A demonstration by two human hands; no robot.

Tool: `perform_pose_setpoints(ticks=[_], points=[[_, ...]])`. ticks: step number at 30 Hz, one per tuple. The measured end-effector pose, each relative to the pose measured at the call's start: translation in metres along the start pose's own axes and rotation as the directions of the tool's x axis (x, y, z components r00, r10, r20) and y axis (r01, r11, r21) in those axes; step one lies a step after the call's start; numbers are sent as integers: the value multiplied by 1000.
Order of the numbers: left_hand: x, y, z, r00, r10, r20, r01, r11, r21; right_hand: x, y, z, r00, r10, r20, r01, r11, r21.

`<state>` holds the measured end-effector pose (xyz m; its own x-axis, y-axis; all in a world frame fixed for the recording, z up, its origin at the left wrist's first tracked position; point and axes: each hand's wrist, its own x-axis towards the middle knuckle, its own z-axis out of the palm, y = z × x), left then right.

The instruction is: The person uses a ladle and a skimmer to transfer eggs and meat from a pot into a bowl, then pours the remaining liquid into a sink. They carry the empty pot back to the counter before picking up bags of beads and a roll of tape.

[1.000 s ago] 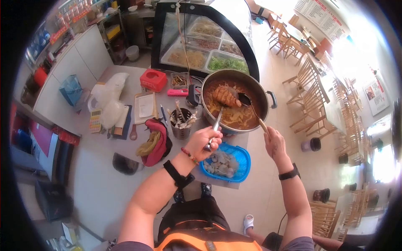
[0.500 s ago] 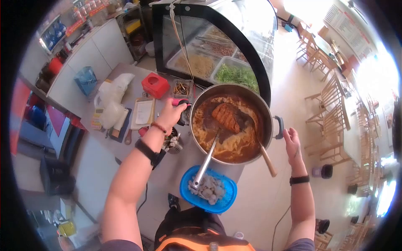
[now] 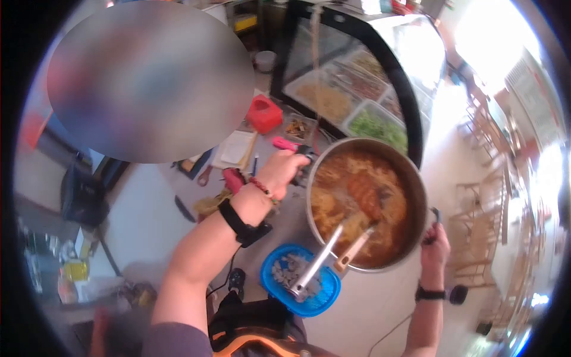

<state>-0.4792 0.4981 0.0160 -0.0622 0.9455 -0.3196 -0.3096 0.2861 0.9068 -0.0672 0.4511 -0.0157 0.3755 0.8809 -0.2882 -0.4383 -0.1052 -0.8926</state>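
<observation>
A large metal pot [image 3: 420, 196] holds reddish-brown broth with a browned lump [image 3: 364, 195] in it. My left hand [image 3: 284, 169] is closed on the dark handle at the pot's left side. On the right, my right hand [image 3: 436, 247] is wrapped round the other pot handle. A metal-handled utensil [image 3: 321, 259] and a wooden-handled utensil [image 3: 355, 249] lean in the broth, their handles towards me. Below the pot is a blue basket [image 3: 327, 300] of pale grey pieces, partly covered by the metal handle.
Behind the pot stands a glass display case [image 3: 357, 71] with trays of food. A red box [image 3: 263, 114], a small basket of short items [image 3: 297, 127] and a clipboard [image 3: 235, 149] lie on the counter. Wooden chairs [image 3: 482, 196] line the right. A blurred oval hides the upper left.
My right hand has closed on the right handle. The pot has shifted right and down in the view, and its wooden-handled utensil has swung left. The camera view has turned.
</observation>
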Motion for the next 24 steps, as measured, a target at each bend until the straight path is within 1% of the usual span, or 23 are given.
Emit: perform_pose_setpoints(ticks=[1,2,3,4,5,7,8,9,10,11,12,13,14,15,16,17,18,19,20,21,22,23,24], points=[[-3,4,-8,997,15,72,-17,999,31,-4,-10,0,1000,-21,4,21,1000,19],[-12,12,-12,999,26,37,-27,999,24,-17,-25,10,998,-50,27,50,999,3],[-26,24,-11,996,24,81,-21,999,-38,-32,-43,19,996,-81,47,82,997,-13],[-40,36,-11,991,26,132,-13,995,-98,-41,-56,26,992,-125,11,126,992,-22],[-49,46,-15,993,36,115,-24,994,-106,-49,-69,31,984,-175,-29,174,984,-30],[-70,65,-25,974,73,214,-36,985,-171,-70,-102,26,979,-132,152,136,990,-19],[-82,77,-30,977,87,196,-52,983,-177,-88,-111,41,958,-267,106,284,932,-225],[-96,88,-35,964,117,238,-60,971,-232,-107,-121,57,911,-403,91,402,812,-424],[-110,98,-43,950,151,273,-69,956,-286,-125,-132,63,864,-472,176,464,609,-644],[-122,105,-55,881,382,277,-369,924,-99,-139,-143,64,810,-515,281,498,350,-794],[-135,113,-68,754,569,329,-625,775,94,-137,-162,62,965,-262,24,255,908,-334],[-154,131,-78,899,278,338,-217,954,-208,-144,-170,62,973,-104,207,139,977,-162],[-166,137,-94,903,289,319,-233,951,-202,-155,-172,67,917,25,399,-21,1000,-15],[-178,144,-109,891,309,333,-261,948,-181,-183,-166,93,909,27,417,-23,1000,-13],[-190,151,-124,877,328,350,-288,944,-162,-218,-155,124,873,-111,475,265,925,-271],[-202,157,-138,909,263,323,-161,936,-312,-244,-148,146,797,-223,562,529,705,-472],[-215,161,-155,907,275,318,-174,934,-313,-252,-146,151,789,-228,571,539,704,-463],[-229,162,-172,869,392,300,-329,913,-241,-252,-145,149,887,-177,427,378,810,-449],[-243,166,-190,814,504,289,-476,864,-165,-252,-142,148,955,-99,281,211,891,-402],[-256,170,-208,809,514,284,-488,858,-163,-253,-122,150,856,-311,414,515,590,-622],[-270,174,-227,876,420,239,-356,895,-268,-264,-109,163,850,-312,425,524,593,-611],[-283,177,-247,928,312,204,-221,901,-374,-275,-96,178,903,-227,365,404,737,-541],[-296,178,-268,929,318,191,-232,900,-368,-288,-83,196,942,-123,314,262,851,-454]])
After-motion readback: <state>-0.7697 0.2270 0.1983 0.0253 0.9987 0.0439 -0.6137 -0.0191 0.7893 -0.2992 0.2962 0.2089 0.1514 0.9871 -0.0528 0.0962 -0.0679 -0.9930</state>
